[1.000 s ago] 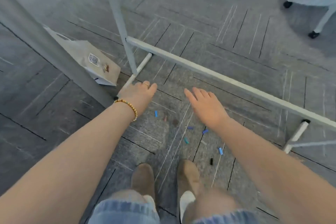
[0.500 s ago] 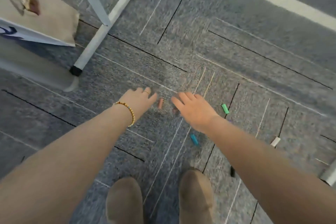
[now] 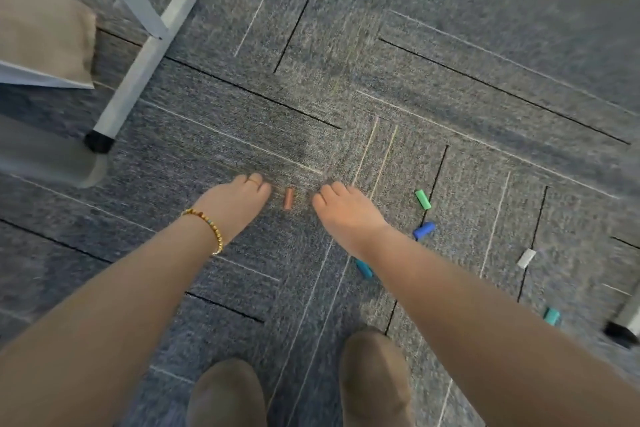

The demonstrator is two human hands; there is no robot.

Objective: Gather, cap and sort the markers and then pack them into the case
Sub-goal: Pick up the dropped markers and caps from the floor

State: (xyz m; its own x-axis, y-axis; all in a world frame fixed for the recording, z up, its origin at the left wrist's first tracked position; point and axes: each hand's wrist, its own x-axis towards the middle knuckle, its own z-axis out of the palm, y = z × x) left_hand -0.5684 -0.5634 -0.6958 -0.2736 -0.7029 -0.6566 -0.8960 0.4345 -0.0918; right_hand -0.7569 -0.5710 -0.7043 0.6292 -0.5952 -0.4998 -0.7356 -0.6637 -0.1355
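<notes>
Step in hand: gathering; loose marker caps lie scattered on the carpet floor (image 3: 450, 45), none picked up yet.
Landmark: the orange cap (image 3: 288, 199), lying between both hands.
Left hand (image 3: 235, 204): just left of the orange cap, not touching it; its fingers (image 3: 254, 182) are curled under, whether they hold anything cannot be told.
Right hand (image 3: 346, 215): just right of the orange cap, fingers bent downward, nothing seen in them.
Other caps: green cap (image 3: 423, 199), blue cap (image 3: 424, 230), teal cap (image 3: 363, 269) and white cap (image 3: 526, 257), all right of the orange cap.
Next move: probably 1 hand closing on the orange cap with a small pinch.
Case: not in view.
</notes>
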